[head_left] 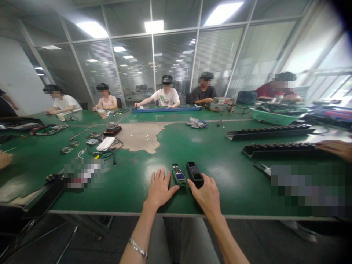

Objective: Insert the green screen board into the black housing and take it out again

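Observation:
My left hand (pixel 160 188) lies flat on the green table (pixel 132 183), fingers spread, its thumb just touching the near end of a small green circuit board (pixel 178 174) with a blue screen. My right hand (pixel 206 193) rests beside it, fingers curled round the near end of a black remote-like casing (pixel 194 171). Board and casing lie side by side on the table just beyond my hands.
Several people sit round the far and right sides. A white device (pixel 105 143) with black cables lies to the left, long black power strips (pixel 271 131) to the right, a green basket (pixel 277 116) far right. Another person's hand (pixel 337 148) reaches in at the right edge.

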`<state>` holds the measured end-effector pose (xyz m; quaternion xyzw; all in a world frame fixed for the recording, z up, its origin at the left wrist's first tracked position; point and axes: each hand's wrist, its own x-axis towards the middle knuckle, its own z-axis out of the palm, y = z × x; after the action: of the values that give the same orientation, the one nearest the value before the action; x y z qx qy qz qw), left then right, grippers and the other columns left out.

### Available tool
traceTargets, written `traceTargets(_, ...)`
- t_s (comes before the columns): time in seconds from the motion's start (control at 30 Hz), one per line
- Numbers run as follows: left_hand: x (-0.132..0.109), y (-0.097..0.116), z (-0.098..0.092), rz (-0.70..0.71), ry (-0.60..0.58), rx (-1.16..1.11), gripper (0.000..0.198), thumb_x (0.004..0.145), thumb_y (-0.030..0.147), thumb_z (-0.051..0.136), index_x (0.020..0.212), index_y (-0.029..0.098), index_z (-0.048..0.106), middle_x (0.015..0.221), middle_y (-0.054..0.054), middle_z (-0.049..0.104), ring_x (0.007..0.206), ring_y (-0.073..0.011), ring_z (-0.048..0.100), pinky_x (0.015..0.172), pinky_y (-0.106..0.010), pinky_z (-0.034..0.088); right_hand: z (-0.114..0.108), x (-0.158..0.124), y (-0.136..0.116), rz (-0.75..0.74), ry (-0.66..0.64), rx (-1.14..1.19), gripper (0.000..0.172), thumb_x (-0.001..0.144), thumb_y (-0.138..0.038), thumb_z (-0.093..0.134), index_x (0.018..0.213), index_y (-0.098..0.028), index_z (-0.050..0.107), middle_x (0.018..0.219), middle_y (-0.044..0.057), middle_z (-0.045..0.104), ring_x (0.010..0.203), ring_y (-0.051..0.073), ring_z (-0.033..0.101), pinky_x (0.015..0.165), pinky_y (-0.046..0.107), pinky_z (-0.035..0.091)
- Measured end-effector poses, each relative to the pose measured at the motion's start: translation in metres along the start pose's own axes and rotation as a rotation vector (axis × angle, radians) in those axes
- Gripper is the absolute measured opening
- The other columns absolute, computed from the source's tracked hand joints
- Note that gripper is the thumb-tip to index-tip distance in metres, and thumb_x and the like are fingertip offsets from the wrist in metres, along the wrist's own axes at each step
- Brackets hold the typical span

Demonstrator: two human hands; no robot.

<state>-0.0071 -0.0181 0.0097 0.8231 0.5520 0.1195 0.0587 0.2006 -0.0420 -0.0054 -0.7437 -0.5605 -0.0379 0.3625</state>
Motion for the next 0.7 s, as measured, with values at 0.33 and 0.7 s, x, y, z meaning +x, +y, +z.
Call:
traceTargets(0.33, -0.0005, -0.0004, -0.0003, 0.006, 0.002, 0.001, 0.082, 0.093, 0.076, 0.022, 0.152, 0.023, 0.036, 0.162, -0.013, 0.026, 0.150, -0.0337, 0.018, 0.121, -0.057, 0.011, 0.0009, -0.0009, 0.0011, -0.012, -0.003, 0.013, 0.059, 0.085, -0.062, 0.055, 0.118, -0.013, 0.058, 0.101, 0.013, 0.061, 0.092, 0.026, 0.059, 0.079, 0.035, 0.044)
traceTargets(0.7, -0.0020, -0.0012, -0.0003, 0.013, 0.006, -0.003, 0.084, 0.092, 0.078, 0.023, 0.152, 0.021, 0.037, 0.161, -0.015, 0.027, 0.150, -0.0341, 0.018, 0.121, -0.057, 0.012, 0.0009, -0.0012, 0.0047, -0.047, -0.005, 0.042, 0.045, 0.088, -0.055, 0.055, 0.108, -0.016, 0.062, 0.095, 0.010, 0.062, 0.086, 0.023, 0.058, 0.075, 0.033, 0.043)
